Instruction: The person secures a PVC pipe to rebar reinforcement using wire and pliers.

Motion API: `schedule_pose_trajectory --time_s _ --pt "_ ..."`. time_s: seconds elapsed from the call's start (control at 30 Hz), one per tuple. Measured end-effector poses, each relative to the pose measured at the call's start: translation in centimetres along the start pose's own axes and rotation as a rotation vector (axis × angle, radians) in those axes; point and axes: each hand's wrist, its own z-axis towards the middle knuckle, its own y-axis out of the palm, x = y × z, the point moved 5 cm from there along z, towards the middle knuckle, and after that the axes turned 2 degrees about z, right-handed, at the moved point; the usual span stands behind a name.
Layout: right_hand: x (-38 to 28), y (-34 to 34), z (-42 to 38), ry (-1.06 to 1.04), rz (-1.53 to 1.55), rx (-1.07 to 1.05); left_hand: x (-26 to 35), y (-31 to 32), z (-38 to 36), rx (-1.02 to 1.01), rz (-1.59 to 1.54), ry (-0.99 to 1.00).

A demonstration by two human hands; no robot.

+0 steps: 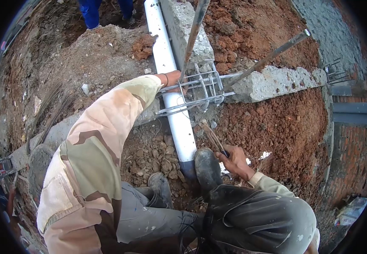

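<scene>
My left hand (172, 79) reaches over the white pipe (163, 48), its fingers curled round a bar at the left end of the steel rebar cage (204, 86). An upright bar partly hides those fingertips. The cage lies across the pipe where the concrete beams meet. In my right hand (235, 163), low and to the right of the pipe, is a slim two-handled tool that looks like pincers (212, 137). Its head points up toward the cage, apart from it. My boot (207, 167) rests against the pipe's lower end.
Concrete beams run right (283, 83) and away (183, 29). Two long rusty bars, one a slanting rod (272, 55), stick up by the cage. Loose red soil (272, 131) lies at right. Another person's blue trousers (91, 12) show at the top; a brick wall (353, 156) stands far right.
</scene>
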Motion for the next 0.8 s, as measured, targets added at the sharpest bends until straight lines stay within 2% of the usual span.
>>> schedule_pose_trajectory --time_s 0.1,0.17,0.27,0.33,0.43,0.53,0.6,0.67,0.73,0.8 --pt "-2.7 1.5 4.3 -0.068 -0.156 0.108 -0.5 0.3 0.1 0.026 0.0 -0.004" --pt "-3.3 2.2 6.0 -0.099 -0.22 0.259 0.0 0.0 0.1 0.007 -0.009 -0.052" --pt "-4.3 2.6 7.5 -0.05 -0.177 0.283 0.1 -0.1 0.1 -0.025 0.002 -0.092" --pt "-4.9 2.4 8.0 -0.041 -0.159 0.228 0.0 -0.2 0.1 -0.035 -0.019 -0.158" --pt "-5.5 2.4 8.6 -0.125 -0.162 0.143 -0.1 0.0 0.2 -0.056 -0.024 -0.107" --pt "-5.2 2.2 8.6 -0.059 -0.083 0.014 -1.3 0.7 0.6 -0.051 0.034 -0.158" --pt "-4.8 2.3 9.0 -0.164 -0.049 -0.005 -1.6 1.1 0.9 -0.036 0.051 -0.097" --pt "-4.6 2.2 9.4 -0.15 0.005 -0.043 -1.8 1.2 1.1 -0.015 0.049 -0.02" --pt "-3.8 2.6 10.0 -0.137 0.061 -0.079 -1.9 1.1 1.1 -0.008 0.045 -0.028" --pt "-3.8 3.1 10.4 -0.347 0.14 -0.001 -2.2 1.5 1.3 -0.005 0.04 -0.046"
